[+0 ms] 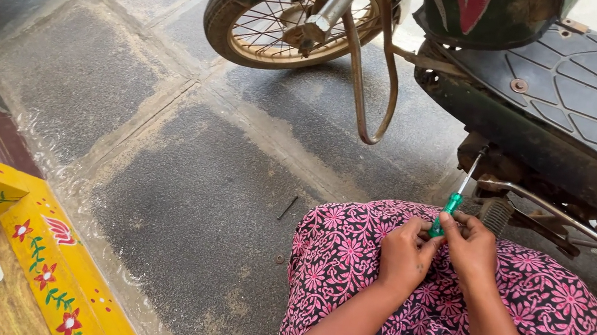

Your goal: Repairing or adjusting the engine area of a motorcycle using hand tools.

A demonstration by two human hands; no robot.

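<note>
Just below the scooter (568, 100) footboard, I grip the green-handled screwdriver (450, 205) with left hand (407, 254) and right hand (472, 249) both clenched on its handle, tip raised toward the underside; a tilted shaft could likely slip off its fastener.

lighting: soft, even daylight; scene bright throughout. brightest patch seen at 1 o'clock, where pale ground beyond the scooter (568, 100) is nearly washed out. shadows: a broad, diffuse one is cast under the scooter at 2 o'clock; none hard-edged. glare: faint sheen noted on the wet pavement (153, 167) edge at 8 o'clock. focus: sharp overall, no motion blur. distortion: mild wide-angle stretching observed toward the corners.
</note>
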